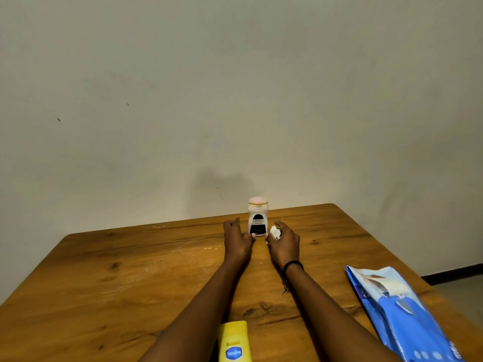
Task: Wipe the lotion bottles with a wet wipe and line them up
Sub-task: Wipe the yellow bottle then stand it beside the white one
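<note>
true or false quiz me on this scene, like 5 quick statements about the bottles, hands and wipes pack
1. The white bottle stands upright on the table. True.
2. The right hand holds a crumpled wipe. True.
3. The yellow bottle stands right next to the white bottle. False: it is at the near edge, between the forearms, well apart from the white bottle.
4. The blue wipes pack lies on the left side of the table. False: it lies on the right side.
5. The left hand grips the yellow bottle. False: it is at the base of the white bottle, on its left side.
</note>
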